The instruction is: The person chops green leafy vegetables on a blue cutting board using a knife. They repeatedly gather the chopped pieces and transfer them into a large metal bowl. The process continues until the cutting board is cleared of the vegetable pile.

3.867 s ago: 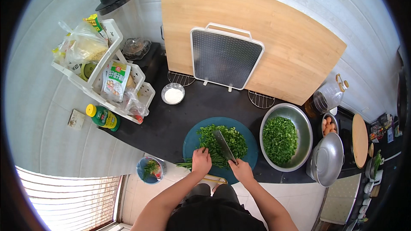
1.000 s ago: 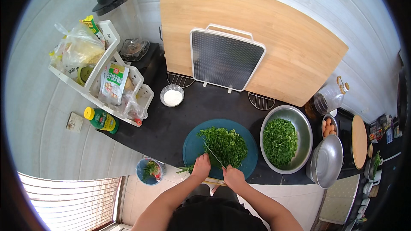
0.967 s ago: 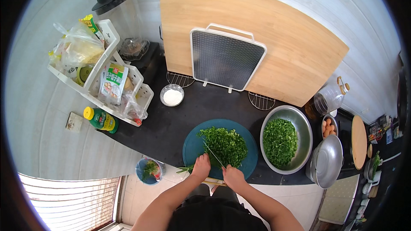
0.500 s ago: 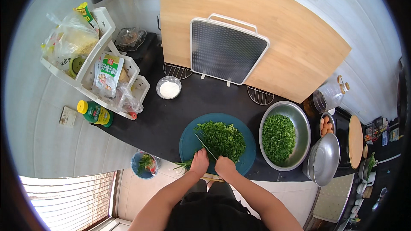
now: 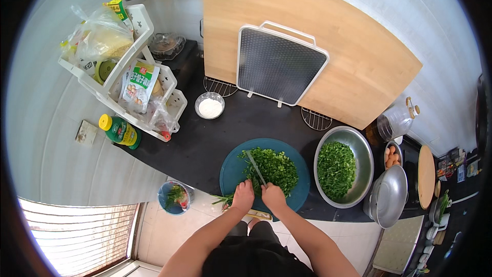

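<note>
Knife (image 5: 256, 166): one, on edge at the left of the pile (image 5: 282, 171); we're mid-chop, it seems!
Right hand (image 5: 273, 197): fingers wrapped round the knife.
Left hand (image 5: 243, 195): fingers closed over the stems (image 5: 221, 199), near the knife.
Stems: one bunch, uncountable for us; the next cut seems to call for tucked fingertips.
Cut greens (image 5: 335, 169): two lots, one on our one board (image 5: 231, 174), one in the big bowl (image 5: 364, 174).

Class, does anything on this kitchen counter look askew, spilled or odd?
No obvious spill or damage shows. Long green stems look untidy, sticking past the lower-left rim of the teal board beside the left hand instead of lying fully on it.
</note>
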`<state>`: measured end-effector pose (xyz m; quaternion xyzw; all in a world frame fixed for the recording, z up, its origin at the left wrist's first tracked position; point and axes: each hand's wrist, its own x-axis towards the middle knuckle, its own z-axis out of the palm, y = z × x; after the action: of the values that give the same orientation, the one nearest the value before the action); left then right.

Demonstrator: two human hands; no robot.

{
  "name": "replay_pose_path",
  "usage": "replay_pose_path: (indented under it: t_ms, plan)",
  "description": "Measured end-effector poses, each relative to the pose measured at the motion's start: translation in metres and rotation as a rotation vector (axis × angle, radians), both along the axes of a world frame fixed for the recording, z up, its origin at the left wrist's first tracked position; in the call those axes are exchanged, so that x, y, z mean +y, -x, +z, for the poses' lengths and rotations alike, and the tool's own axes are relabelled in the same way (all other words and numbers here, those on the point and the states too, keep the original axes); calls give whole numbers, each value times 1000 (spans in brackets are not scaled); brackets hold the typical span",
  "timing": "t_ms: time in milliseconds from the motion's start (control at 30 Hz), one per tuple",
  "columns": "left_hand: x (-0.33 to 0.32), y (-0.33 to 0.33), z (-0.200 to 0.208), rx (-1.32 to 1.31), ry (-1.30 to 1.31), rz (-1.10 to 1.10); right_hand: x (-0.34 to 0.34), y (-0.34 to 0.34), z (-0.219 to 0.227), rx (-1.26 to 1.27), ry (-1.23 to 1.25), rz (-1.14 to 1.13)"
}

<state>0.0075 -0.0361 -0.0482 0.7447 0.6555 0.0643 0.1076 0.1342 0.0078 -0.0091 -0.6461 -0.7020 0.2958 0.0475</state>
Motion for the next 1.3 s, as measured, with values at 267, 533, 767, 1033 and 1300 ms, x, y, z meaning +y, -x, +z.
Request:
replay_pose_path:
  t_ms: [267, 533, 767, 1033, 1300]
  plan:
    - [-8, 0, 59, -203, -20, 163, -7, -36, 66, 156, 78, -59]
    - [-9, 7, 12, -295, -114, 130, -39, -43, 70, 78, -12, -16]
    - [-5, 6, 2, -204, -136, 37, -39, -32, 47, -30, 50, 49]
    - [-1, 1, 5, -232, -90, 39, -20, -7, 18, -106, 170, 92]
    - [-1, 2, 4, -185, -113, 20, -15, -3, 18, -97, 162, 93]
